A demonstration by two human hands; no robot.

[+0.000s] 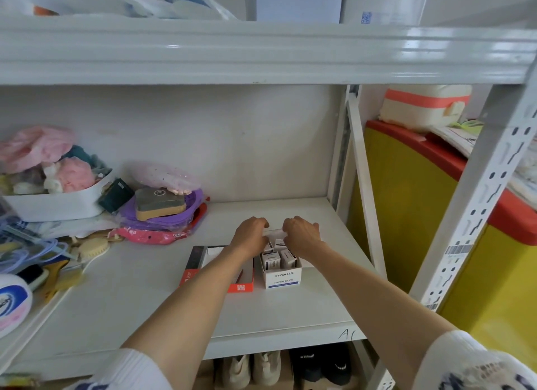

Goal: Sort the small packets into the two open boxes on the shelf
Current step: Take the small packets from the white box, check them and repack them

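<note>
Both hands reach over the far end of the white box (282,276) marked "PAPER CLIPS", which sits on the grey shelf (162,296) right of centre. Just left of it, touching or nearly so, lies the red box (241,286), flatter and open, its inside largely hidden under the left forearm. Small white packets (270,259) stand upright in the white box, packed close together. Clutter fills the shelf's left side, well apart from the boxes: a white basket (58,205) of pink and teal fabric, a purple bundle (162,215), a brush (90,247) and a pink packet (151,236). Yellow bins with red lids (406,192) stand beyond the shelf upright on the right.

The left hand (252,236) is curled, fingers bent down at the box's back edge, thumb side against the rear packets. The right hand (302,234) mirrors it, knuckles up, fingers folded over the far rim. Whether either hand pinches a packet cannot be told, as the fingertips are hidden.
</note>
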